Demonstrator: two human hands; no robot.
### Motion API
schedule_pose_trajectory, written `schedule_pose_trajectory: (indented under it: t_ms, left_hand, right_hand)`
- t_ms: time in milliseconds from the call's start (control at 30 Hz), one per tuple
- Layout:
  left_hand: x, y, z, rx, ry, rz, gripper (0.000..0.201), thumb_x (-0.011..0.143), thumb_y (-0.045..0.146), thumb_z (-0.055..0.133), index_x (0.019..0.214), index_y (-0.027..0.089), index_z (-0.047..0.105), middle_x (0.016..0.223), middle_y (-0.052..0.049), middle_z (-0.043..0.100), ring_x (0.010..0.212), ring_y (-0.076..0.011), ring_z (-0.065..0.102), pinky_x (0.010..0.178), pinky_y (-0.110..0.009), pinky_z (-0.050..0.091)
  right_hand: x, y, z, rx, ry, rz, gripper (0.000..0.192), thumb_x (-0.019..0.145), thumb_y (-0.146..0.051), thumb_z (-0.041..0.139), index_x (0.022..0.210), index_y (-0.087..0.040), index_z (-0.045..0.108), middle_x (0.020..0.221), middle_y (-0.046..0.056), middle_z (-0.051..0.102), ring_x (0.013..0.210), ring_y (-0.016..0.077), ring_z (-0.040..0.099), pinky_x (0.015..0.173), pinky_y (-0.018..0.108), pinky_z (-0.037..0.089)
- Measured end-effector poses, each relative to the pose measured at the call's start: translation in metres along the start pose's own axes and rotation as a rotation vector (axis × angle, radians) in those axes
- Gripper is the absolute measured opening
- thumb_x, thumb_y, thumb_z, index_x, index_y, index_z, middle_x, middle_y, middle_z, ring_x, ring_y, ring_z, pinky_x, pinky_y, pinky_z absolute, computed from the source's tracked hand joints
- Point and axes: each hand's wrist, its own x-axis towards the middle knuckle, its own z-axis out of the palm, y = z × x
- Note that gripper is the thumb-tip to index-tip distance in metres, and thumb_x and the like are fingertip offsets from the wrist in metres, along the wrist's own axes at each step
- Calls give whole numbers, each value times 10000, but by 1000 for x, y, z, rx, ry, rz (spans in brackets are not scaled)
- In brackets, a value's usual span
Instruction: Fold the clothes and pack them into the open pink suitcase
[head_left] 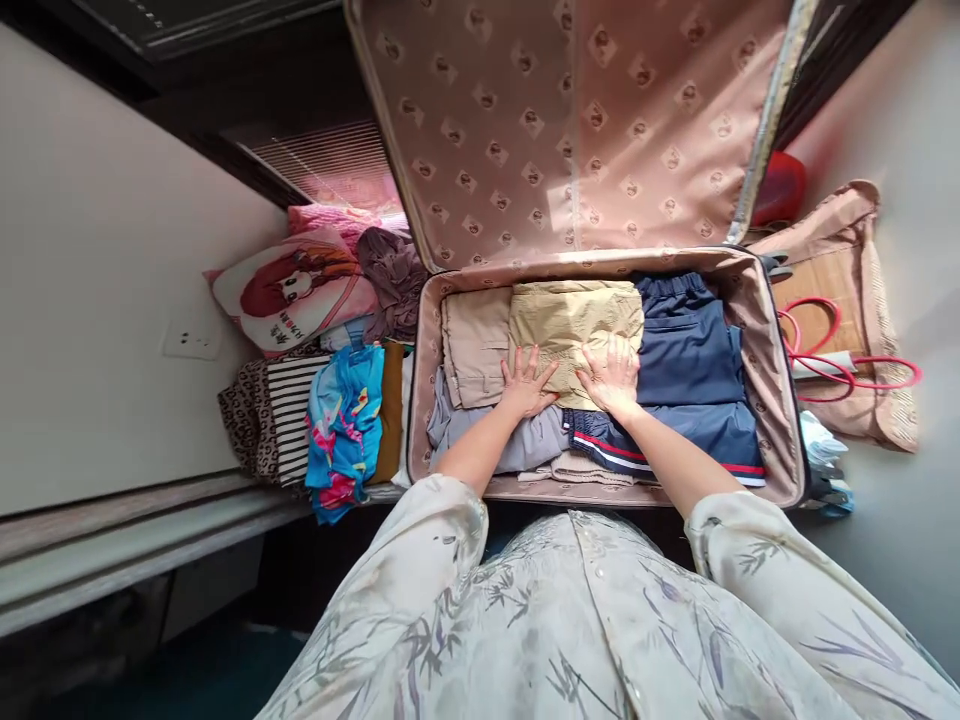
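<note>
Suitcase (757,300): lies open in the middle of the view, its lid (570,120) standing up behind, lined in pinkish fabric printed with small dark motifs.
Packed clothes: the base is filled edge to edge with folded pieces: a navy garment (690,350) on the right, a beige garment (474,345) at back left, a grey garment (525,445) at front left, and a navy piece with red and white stripes (637,450) along the front.
Side pile: just left of the suitcase sits a heap of cloth, with a cartoon-print pillow (296,290) on top at the back, a black-and-white striped garment (289,410) below it, and a bright blue patterned cloth (345,425) nearest the case wall.
Tote bag (862,280): tan, lying flat on the right of the suitcase, with red handles (825,360) looped across it.
Tan folded garment (574,315): olive-tan and creased, lying on top of the other clothes at the centre back of the case (it overlaps both the beige and the navy pieces).
Left hand (527,380): flat, fingers spread, palm down on the near left edge of the tan folded garment; it grips nothing.
Right hand (611,375): likewise flat and open, pressing on the near right part of the same garment, just beside the left hand.
</note>
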Motion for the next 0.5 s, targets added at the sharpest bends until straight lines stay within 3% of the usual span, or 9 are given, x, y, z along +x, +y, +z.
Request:
schedule_pose_trajectory:
  t_ms: [133,300,400,500]
  left_hand:
    - [0,4,-11,-63,-8,27,808,921,616,599,1635,403,284,1756,-33,-49,1575,-440,-162,1182,-758,-76]
    - [-4,8,-36,-140,-163,32,884,872,603,679,1636,355,309,1749,-103,-62,1562,-488,-152,1158,-801,-19]
    - [-41,13,-47,-223,-128,91,784,884,512,704,1585,274,445,1739,-173,67,1570,-511,-31,1161,-803,101]
    - [-112,0,-57,-359,154,180,639,908,443,688,1496,232,553,1672,-190,289,1573,-433,165,1215,-678,229]
  right_hand:
    - [-3,3,-5,-13,27,2,615,971,-523,503,1555,-336,463,1712,136,177,1540,432,94,1149,663,176]
    - [-17,7,-4,-46,19,-4,602,1002,-554,407,1550,-311,464,1708,184,161,1535,432,151,1121,659,239]
    - [-40,4,-6,-65,-49,88,641,1006,-571,331,1575,-292,422,1682,213,235,1524,433,216,1107,669,263]
    - [-69,-1,-11,-56,18,118,644,990,-549,331,1552,-258,453,1635,242,326,1490,445,295,1068,687,314]
